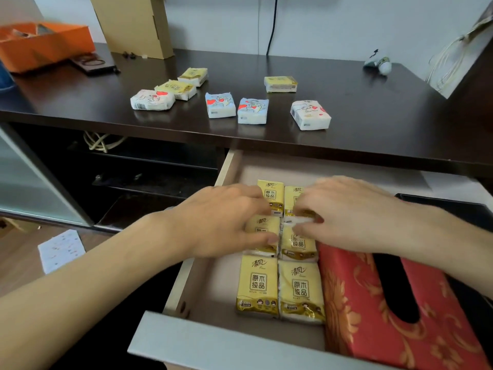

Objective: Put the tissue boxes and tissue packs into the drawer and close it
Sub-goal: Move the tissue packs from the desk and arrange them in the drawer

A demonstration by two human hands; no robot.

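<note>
An open drawer (226, 340) is seen holding six yellow tissue packs (257, 285) in two columns, with a red tissue box (373, 303) at their right. The left hand (221, 220) and right hand (352, 214) are laid on the middle packs, fingers curled loosely, nothing lifted. Seven more packs (309, 114) are left on the dark countertop (373, 124) beyond.

a home room, probably a living room or bedroom. a long dark wood cabinet top (373, 124) runs along a pale wall, with a frosted glass door (24, 182) at near left and an open shelf holding coiled cables (101, 141). an orange gift box (45, 44), a cardboard piece (133, 22) and a small figurine (378, 64) sit at the far edge; wood flooring (18, 257) shows at left.
</note>
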